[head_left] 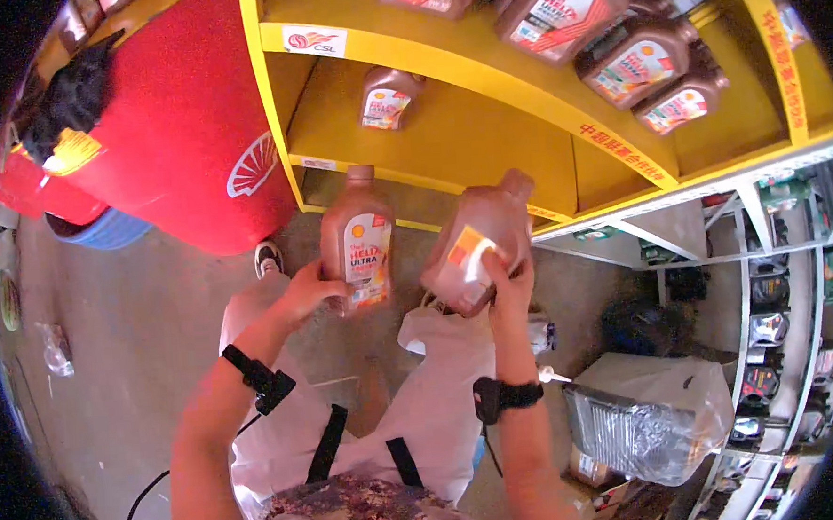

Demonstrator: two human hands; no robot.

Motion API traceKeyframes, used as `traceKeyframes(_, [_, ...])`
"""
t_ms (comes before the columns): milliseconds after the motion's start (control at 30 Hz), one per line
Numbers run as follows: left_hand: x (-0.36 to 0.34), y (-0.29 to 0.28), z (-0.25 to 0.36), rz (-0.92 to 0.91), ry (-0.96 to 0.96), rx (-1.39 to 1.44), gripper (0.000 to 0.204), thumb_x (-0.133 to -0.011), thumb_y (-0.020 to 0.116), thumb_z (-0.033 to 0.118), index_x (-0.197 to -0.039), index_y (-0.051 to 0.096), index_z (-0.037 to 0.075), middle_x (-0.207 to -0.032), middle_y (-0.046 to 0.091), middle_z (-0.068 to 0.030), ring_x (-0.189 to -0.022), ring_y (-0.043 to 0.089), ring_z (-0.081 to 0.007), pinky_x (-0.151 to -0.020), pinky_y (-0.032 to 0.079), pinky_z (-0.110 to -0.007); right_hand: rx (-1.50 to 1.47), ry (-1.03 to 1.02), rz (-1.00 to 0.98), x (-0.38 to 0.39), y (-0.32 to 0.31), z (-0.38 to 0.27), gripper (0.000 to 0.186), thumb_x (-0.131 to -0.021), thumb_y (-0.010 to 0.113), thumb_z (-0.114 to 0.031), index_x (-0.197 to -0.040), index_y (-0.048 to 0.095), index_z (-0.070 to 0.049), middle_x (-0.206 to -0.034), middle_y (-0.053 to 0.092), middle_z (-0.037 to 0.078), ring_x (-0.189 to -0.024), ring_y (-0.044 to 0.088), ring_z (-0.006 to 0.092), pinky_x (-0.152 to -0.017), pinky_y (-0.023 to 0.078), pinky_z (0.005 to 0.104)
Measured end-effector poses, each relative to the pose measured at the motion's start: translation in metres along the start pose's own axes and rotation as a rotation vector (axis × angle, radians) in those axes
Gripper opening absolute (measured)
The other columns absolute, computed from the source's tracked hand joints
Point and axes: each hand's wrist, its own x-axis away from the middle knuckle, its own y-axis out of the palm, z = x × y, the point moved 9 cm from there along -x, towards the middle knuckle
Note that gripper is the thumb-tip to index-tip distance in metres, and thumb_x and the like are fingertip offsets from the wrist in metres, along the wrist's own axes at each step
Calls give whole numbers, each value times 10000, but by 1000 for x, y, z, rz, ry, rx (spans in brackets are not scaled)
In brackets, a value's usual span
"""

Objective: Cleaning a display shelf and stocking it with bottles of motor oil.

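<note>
Your left hand [313, 290] is closed around the lower left side of a copper-brown plastic bottle with a white label [357, 246], thumb lying across the front near the base. That bottle stands nearly upright in the air in front of you, its cap end pointing toward the shelving and its label turned up to you. Your right hand [512, 291] grips a broader copper-brown plastic jug with an orange-and-white sticker [471, 221] low on its right side, thumb pressed on the face by the sticker; the rest of those fingers is hard to make out. The jug tilts, its top leaning away to the right. The two containers are near each other but apart.

Beyond them rises a yellow shelf unit [486, 155]. A single small brown bottle with a white label [387, 100] stands toward the left of its lower compartment, while the tier above carries more, among them a large brown labelled bottle [568, 15]. To your left is a big rounded red container [183, 112], with a round blue tub [106, 231] beside it. On your right, a box wrapped in clear plastic [646, 413] sits near a white metal rack [748, 327] lined with dark bottles.
</note>
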Motion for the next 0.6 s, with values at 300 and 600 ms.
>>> traceKeyframes(300, [-112, -21, 63, -73, 210, -157, 665, -657, 770, 142, -1239, 492, -21, -1105, 620, -87, -1032, 572, -189, -927, 445, -330, 29, -269, 520, -152, 46, 4, 494, -718, 774, -39, -1084, 447, 17, -1014, 559, 132, -888, 565, 205, -798, 499, 329])
traceKeyframes(600, [-233, -59, 106, -2, 376, -156, 730, -615, 784, 88, -1269, 468, 22, -1132, 596, -89, -998, 600, -200, -893, 496, -345, -878, -345, 496, -179, 132, 51, 694, -663, 796, 9, -1175, 328, -12, -1086, 466, 142, -1000, 499, 235, -873, 461, 368])
